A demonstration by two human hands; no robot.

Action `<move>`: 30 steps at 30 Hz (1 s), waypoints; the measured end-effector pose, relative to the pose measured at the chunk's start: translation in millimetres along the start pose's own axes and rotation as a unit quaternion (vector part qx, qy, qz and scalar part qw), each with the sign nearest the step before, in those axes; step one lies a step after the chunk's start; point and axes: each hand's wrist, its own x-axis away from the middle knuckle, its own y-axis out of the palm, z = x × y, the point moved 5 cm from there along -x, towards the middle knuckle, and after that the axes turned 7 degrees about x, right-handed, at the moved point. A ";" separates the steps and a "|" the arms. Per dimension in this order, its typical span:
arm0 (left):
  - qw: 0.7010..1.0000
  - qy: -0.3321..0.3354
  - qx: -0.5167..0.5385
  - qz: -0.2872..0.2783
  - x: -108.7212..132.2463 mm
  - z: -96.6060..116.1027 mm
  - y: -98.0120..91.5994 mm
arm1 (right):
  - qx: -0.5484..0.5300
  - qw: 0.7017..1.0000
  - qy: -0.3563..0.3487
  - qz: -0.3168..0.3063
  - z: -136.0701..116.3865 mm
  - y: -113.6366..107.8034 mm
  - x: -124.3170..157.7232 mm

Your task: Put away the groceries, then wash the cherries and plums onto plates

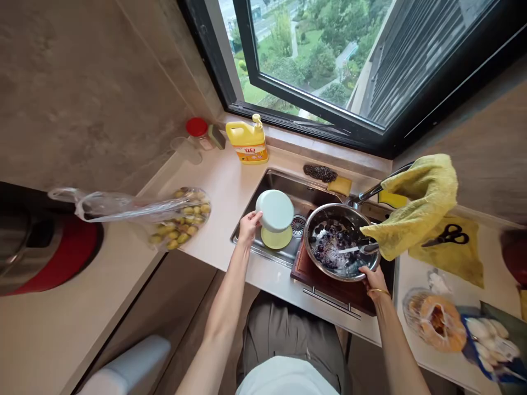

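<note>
My left hand pinches the rim of a pale green bowl, held tilted over the sink with its underside towards me. Below it in the sink is a yellow-green bowl, partly covered. My right hand grips the near right rim of a steel basin, which sits on a reddish-brown board across the sink. Dark round fruit lies in water inside it. From the faucet, a stream runs into the basin. A yellow cloth drapes over the faucet.
A yellow detergent jug and a red-lidded jar stand behind. A bag of yellow-green fruit lies left. Scissors, a cut pumpkin and a blue tray of pale food are right. An open window is overhead.
</note>
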 end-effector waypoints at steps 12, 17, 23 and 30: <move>0.836 0.225 -0.497 0.057 -40.9 52.9 -51.1 | 0.021 1.000 -0.019 -0.002 0.9 -0.2 -4.1; 0.856 0.208 -0.472 0.021 -42.2 31.0 -43.7 | 0.013 0.999 -0.034 -0.011 -0.7 2.9 1.5; 0.911 0.099 -0.381 -0.119 24.2 -57.7 49.0 | 0.012 0.999 -0.041 -0.025 -1.4 2.1 -1.8; 0.914 -0.287 -0.176 -0.227 96.0 -140.9 112.4 | 0.052 0.998 -0.040 -0.017 -6.7 6.2 0.9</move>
